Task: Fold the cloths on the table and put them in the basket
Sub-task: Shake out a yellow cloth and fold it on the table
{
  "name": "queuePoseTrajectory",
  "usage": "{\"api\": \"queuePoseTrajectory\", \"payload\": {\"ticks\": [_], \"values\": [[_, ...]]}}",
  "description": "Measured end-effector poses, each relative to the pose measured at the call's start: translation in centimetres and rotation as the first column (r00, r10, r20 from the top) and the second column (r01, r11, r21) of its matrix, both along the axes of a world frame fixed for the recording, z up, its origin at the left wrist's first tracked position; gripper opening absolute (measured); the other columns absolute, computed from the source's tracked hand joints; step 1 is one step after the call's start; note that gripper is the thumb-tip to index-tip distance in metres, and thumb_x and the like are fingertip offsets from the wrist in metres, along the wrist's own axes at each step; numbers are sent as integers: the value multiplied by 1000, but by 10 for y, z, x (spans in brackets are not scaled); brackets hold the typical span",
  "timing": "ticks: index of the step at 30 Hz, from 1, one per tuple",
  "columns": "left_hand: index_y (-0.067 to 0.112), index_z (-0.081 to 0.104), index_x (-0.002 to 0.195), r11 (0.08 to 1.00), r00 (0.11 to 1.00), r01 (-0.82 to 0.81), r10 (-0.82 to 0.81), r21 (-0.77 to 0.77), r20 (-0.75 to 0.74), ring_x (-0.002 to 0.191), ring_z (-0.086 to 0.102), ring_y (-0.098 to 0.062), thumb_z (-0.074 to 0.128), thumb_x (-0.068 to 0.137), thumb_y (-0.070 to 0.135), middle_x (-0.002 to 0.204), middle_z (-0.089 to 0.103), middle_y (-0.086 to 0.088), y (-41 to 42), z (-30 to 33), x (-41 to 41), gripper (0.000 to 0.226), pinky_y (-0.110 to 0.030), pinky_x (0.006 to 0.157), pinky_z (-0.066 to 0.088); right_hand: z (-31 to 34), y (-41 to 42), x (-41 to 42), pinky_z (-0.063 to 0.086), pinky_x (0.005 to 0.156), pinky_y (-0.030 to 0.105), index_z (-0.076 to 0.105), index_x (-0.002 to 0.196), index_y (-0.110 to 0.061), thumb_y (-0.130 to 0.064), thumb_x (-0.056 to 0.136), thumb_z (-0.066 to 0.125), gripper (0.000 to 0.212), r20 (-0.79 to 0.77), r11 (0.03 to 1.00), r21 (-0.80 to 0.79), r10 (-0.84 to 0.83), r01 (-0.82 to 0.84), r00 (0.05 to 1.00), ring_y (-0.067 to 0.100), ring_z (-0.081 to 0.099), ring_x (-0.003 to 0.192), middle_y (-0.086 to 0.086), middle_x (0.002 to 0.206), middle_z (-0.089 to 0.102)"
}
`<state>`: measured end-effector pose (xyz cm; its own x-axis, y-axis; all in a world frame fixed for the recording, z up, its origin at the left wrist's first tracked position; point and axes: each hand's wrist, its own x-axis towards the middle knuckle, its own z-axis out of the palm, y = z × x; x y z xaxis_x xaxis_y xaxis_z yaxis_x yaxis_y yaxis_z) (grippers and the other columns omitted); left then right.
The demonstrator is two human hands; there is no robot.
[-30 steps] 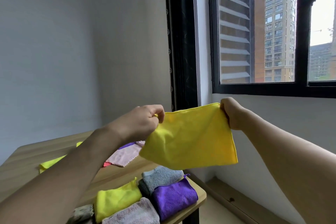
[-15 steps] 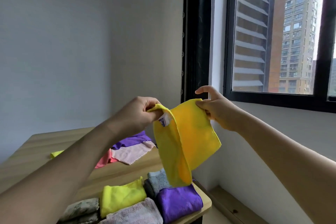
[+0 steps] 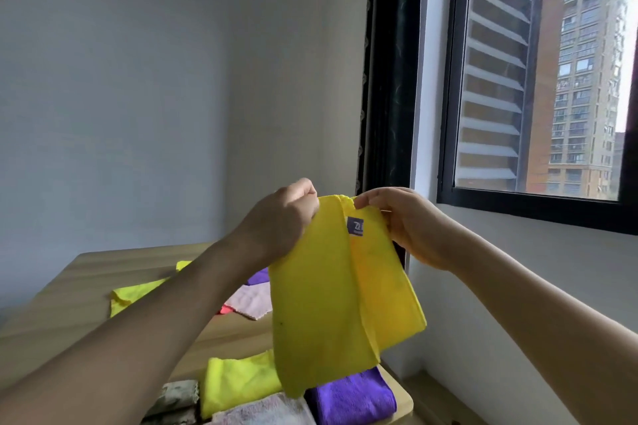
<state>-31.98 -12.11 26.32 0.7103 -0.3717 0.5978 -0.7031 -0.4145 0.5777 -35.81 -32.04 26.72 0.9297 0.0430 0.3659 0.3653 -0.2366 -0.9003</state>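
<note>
Both hands are up in the air at about 12 o'clock above the counter (image 3: 86,290), holding one yellow microfiber cloth (image 3: 321,304) by its top edge. The left hand (image 3: 283,217) has its fingers curled tight round one top corner, the right hand (image 3: 407,221) pinches the other corner between thumb and fingers, and the two hands are nearly touching, so the cloth hangs doubled over with its little purple label (image 3: 355,226) showing.

The bottom edges don't look lined up to me; the back layer sticks out at 4 o'clock. If it gets creased like this, the fold will probably come out crooked. The pinch on the right also looks light, so that layer could slip and the whole thing fall open.

Below, at 6 o'clock, sit folded ones: a lime cloth (image 3: 238,379), a purple cloth (image 3: 352,400), a pinkish one (image 3: 266,412). Unfolded cloths (image 3: 138,291) lie further back at 9 o'clock. No basket visible from here.
</note>
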Motion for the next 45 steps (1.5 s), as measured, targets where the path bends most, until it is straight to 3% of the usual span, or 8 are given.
{"api": "queuePoseTrajectory", "payload": {"ticks": [10, 19, 27, 30, 33, 36, 41, 45], "values": [[20, 57, 93, 996, 995, 72, -75, 55, 62, 78, 59, -22, 57, 94, 19, 86, 64, -9, 3, 2, 2, 2, -39, 68, 53, -9, 3, 8, 52, 96, 42, 66, 114, -17, -33, 85, 68, 33, 87, 984, -175, 57, -41, 995, 22, 67, 103, 4, 109, 71], [18, 60, 92, 980, 981, 188, -191, 63, 40, 76, 57, -13, 62, 92, 17, 88, 64, -10, 5, 7, 0, 2, -36, 70, 54, -12, -2, 8, 56, 89, 42, 61, 119, -22, -42, 66, 77, 58, 96, 980, -200, 18, 1, 995, 23, 65, 104, 4, 112, 65], [23, 56, 91, 952, 996, -21, -5, 304, 84, 75, 57, -15, 67, 86, 37, 80, 61, 5, 1, 3, 2, 17, -34, 68, 49, -15, -12, 9, 51, 72, 28, 63, 100, -6, -24, 86, 67, 23, 169, 995, -94, 61, -46, 984, 15, 58, 79, 3, 83, 62], [25, 53, 92, 773, 952, -273, 131, 573, 276, 82, 51, -17, 54, 87, 45, 79, 56, 11, 2, -1, 3, 20, -32, 82, 34, -16, -22, 11, 43, 67, 27, 62, 92, -9, -12, 93, 58, 5, 152, 998, -42, 47, -41, 987, 15, 50, 72, 2, 76, 53], [24, 53, 95, 755, 825, -439, 124, 487, 551, 91, 52, -20, 34, 84, 36, 91, 54, 5, 3, -6, 2, 25, -36, 90, 36, -16, -28, 12, 41, 66, 30, 58, 78, -13, -8, 92, 59, 15, 149, 1000, -11, 12, -11, 989, 17, 46, 68, 5, 71, 47], [19, 56, 97, 826, 692, -447, 76, 343, 718, 86, 58, -25, 42, 86, 23, 99, 52, 0, 0, -5, -1, 19, -36, 68, 46, -17, -30, 11, 36, 53, 24, 48, 70, -13, -3, 89, 60, 25, 204, 997, -26, -69, 76, 977, 13, 39, 59, 1, 64, 40], [18, 49, 100, 806, 767, -473, 177, 356, 617, 84, 58, -31, 48, 88, 16, 107, 45, -1, -9, -3, -7, 12, -35, 64, 44, -21, -31, 9, 48, 61, 36, 54, 92, -14, -2, 85, 62, 16, 285, 946, -227, -163, 231, 945, 19, 47, 67, 5, 77, 49], [15, 58, 90, 682, 820, -536, 280, 499, 499, 88, 59, -29, 53, 84, 18, 96, 59, -5, -11, 2, 3, 9, -30, 66, 43, -26, -24, 15, 54, 75, 28, 50, 132, -35, 1, 89, 55, 56, 229, 897, -397, -109, 195, 967, 16, 61, 86, -4, 95, 60]]}}
